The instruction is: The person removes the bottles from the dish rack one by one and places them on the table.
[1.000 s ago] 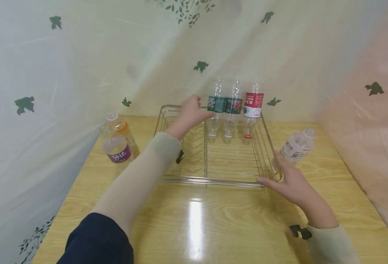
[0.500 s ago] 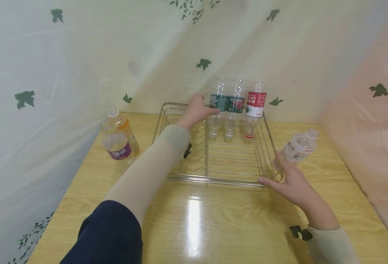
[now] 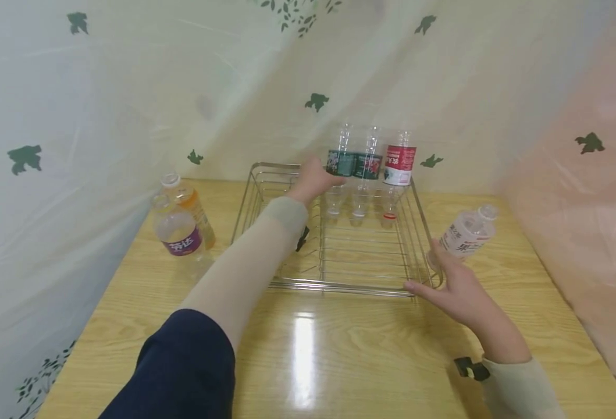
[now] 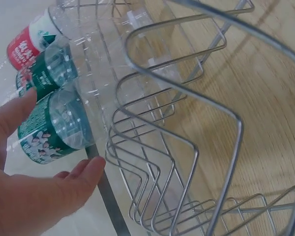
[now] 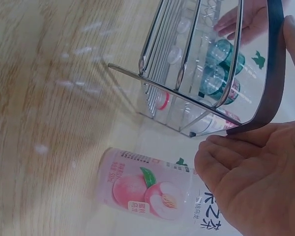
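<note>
A wire dish rack (image 3: 360, 288) stands on the table. Along its back, three clear bottles lean upside down: a left green-labelled bottle (image 3: 341, 164), another green-labelled bottle (image 3: 367, 167) and a red-and-white-labelled bottle (image 3: 399, 165). My left hand (image 3: 314, 181) is beside the leftmost bottle, thumb and fingers spread on either side of it; in the left wrist view the left hand (image 4: 44, 182) does not close round it. My right hand (image 3: 456, 288) holds the rack's front right corner, thumb at the front rail and fingers outside. In the right wrist view those fingers (image 5: 231, 162) are bent beneath the rim.
A peach-drink bottle (image 3: 467, 234) stands upright just right of the rack, close to my right hand. At the left stand a purple-labelled bottle (image 3: 178, 233) and an orange-labelled bottle (image 3: 188, 201). A patterned curtain (image 3: 224, 87) hangs right behind the wooden table (image 3: 370, 349).
My left hand has moved slightly right, toward the leftmost green-labelled bottle. My right hand stays at the rack's corner. The bottles and rack keep their places.
</note>
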`<state>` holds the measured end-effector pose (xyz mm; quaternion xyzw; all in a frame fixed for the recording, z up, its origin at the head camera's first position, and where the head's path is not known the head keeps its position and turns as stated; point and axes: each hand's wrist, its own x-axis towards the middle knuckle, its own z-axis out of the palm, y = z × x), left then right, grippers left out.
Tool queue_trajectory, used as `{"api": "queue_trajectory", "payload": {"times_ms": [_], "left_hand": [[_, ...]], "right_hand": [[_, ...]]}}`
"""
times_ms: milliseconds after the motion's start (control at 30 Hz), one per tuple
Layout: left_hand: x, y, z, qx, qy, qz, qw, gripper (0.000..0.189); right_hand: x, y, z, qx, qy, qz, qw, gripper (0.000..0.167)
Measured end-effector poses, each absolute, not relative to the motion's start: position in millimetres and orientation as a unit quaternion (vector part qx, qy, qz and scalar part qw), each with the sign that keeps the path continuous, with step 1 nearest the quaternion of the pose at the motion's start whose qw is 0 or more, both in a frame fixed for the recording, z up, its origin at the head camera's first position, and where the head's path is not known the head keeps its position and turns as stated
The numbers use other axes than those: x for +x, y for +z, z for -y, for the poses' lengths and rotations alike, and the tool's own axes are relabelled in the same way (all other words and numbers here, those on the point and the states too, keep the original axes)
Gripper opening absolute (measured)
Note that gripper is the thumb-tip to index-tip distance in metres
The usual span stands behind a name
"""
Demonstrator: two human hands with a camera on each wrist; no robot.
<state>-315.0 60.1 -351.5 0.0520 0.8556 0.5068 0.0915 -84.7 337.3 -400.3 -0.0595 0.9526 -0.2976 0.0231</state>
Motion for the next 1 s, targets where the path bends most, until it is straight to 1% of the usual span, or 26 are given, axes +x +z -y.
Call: {"api": "queue_trajectory", "payload": {"times_ms": [67, 300, 433, 833, 1000], "left_hand": [[-317.8, -354.0, -63.4, 0.055, 0.502, -0.859, 0.085, 0.084], [-325.6, -360.8, -70.9, 0.071, 0.486, -0.869, 0.061, 0.072], [-328.7, -365.3, -71.0, 0.071, 0.491, -0.866, 0.055, 0.072], [-331.3, -368.9, -77.7, 0.056, 0.461, -0.882, 0.078, 0.073], [-333.7, -370.4, -79.5, 0.059, 0.455, -0.885, 0.078, 0.060]], "right_hand": [[-83.9, -399.4, -337.4, -0.056, -0.296, -0.953, 0.024, 0.115], [-83.9, -399.6, -338.2, -0.053, -0.295, -0.954, 0.019, 0.115], [-85.6, -401.2, -337.8, -0.057, -0.297, -0.953, 0.017, 0.115], [-86.3, -403.5, -337.1, -0.060, -0.308, -0.950, 0.013, 0.115], [-86.3, -402.5, -336.9, -0.061, -0.308, -0.949, 0.008, 0.115]]}}
